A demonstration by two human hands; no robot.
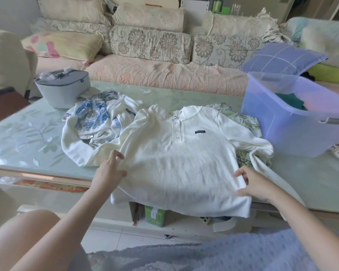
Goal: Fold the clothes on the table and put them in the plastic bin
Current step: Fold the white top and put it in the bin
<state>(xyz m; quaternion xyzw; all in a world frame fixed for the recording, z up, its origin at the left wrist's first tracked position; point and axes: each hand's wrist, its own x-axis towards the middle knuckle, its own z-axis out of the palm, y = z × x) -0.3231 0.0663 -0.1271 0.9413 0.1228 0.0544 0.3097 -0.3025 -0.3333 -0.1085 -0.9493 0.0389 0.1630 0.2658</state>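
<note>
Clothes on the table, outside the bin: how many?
3: a white shirt in the middle, a blue-patterned garment left of it, a green leafy garment under its right side. Others may be hidden underneath.

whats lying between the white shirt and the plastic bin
In the head view, a crumpled green leaf-print garment lies between the white shirt and the plastic bin, partly tucked under the shirt's sleeve.

The henley shirt [176, 157] is cream-white with a dark label [200, 131]. The paisley garment [90, 114] is blue on white, the leaf-print garment [247, 120] green on cream. The plastic bin [282, 130] is translucent lilac, the tabletop [27, 137] pale green with leaves.
</note>
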